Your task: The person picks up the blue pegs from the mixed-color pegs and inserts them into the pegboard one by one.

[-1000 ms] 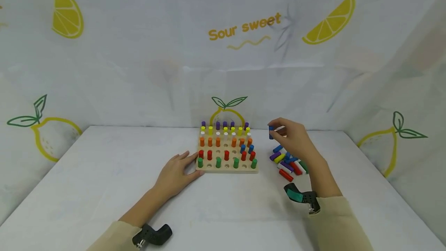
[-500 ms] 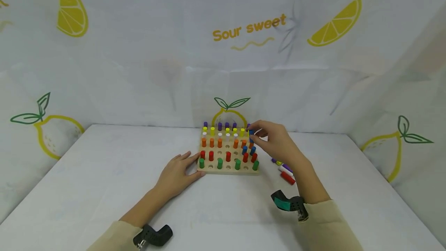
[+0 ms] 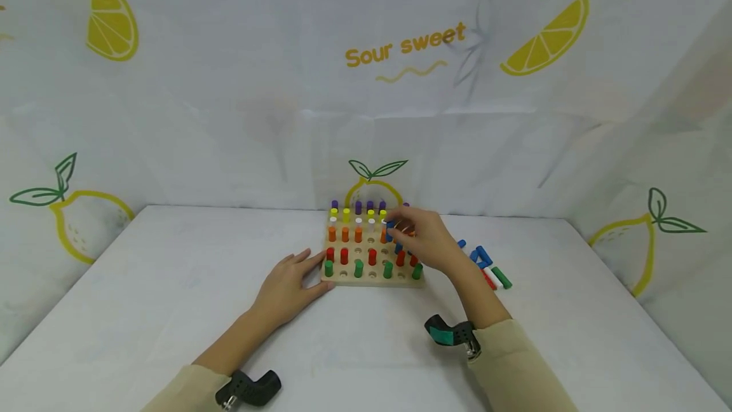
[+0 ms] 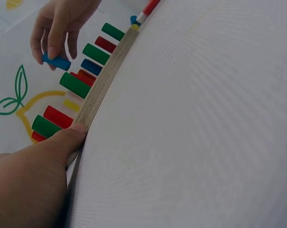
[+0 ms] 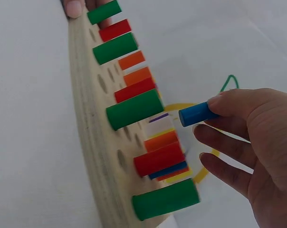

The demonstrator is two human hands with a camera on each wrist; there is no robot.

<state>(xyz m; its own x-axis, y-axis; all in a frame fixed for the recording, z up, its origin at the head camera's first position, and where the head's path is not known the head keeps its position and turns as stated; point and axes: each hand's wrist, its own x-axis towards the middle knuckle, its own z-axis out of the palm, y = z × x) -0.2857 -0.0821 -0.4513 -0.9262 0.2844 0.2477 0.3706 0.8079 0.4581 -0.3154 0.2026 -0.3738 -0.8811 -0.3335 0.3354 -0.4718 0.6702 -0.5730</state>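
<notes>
A blue peg [image 5: 197, 114] is pinched between the thumb and fingertips of my right hand [image 3: 426, 237]. In the head view it overlaps the right part of the wooden pegboard [image 3: 366, 283]; the right wrist view shows it raised over the standing pegs. My left hand [image 3: 290, 288] touches the board's near-left corner, thumb at the front edge and straight fingers along the left side. Rows of purple, yellow, white, orange, red and green pegs stand in the board, with some bare holes among them. Blue pegs stand toward the right, partly hidden behind my right hand.
Loose pegs [image 3: 496, 275] in blue, white, red and green lie on the white table [image 3: 354, 348] right of the board, some hidden by my right forearm. A white curtain [image 3: 240, 145] with lemon prints hangs behind the table.
My right hand has carried the blue peg left from above the loose pegs to over the board's right part. The left hand stays at the board's corner.
</notes>
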